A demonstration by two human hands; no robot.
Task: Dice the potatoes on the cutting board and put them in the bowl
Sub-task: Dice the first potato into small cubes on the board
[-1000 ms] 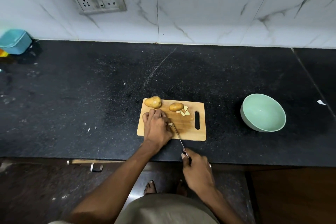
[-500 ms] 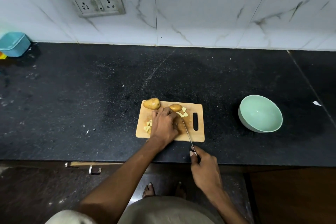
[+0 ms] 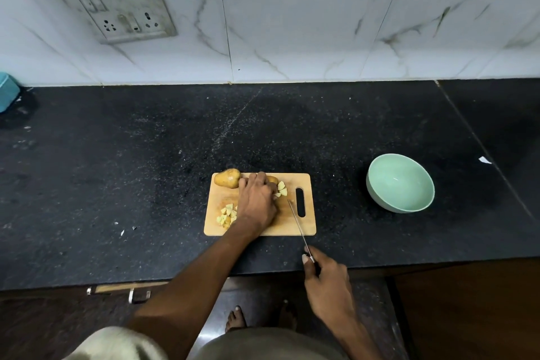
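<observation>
A wooden cutting board (image 3: 306, 225) lies on the black counter. A whole potato (image 3: 227, 178) sits at its far left corner. My left hand (image 3: 257, 199) reaches over the board's far edge and closes around a second potato piece (image 3: 272, 180), mostly hidden under it. Diced pieces (image 3: 282, 188) lie just right of that hand, and another heap of dice (image 3: 226, 214) sits on the board's near left. My right hand (image 3: 325, 280) grips a knife (image 3: 296, 221) by the handle at the counter's front edge; the blade points across the board's right side. A pale green bowl (image 3: 380, 196) stands to the right.
A blue container (image 3: 7, 92) sits at the far left by the tiled wall. A socket plate (image 3: 117, 6) hangs on the wall. A white scrap (image 3: 484, 159) lies right of the bowl. A drawer handle (image 3: 139, 295) sits below the counter edge.
My left hand moved from the board's near left to its far edge onto the second potato, uncovering a heap of dice. The knife and right hand shifted right.
</observation>
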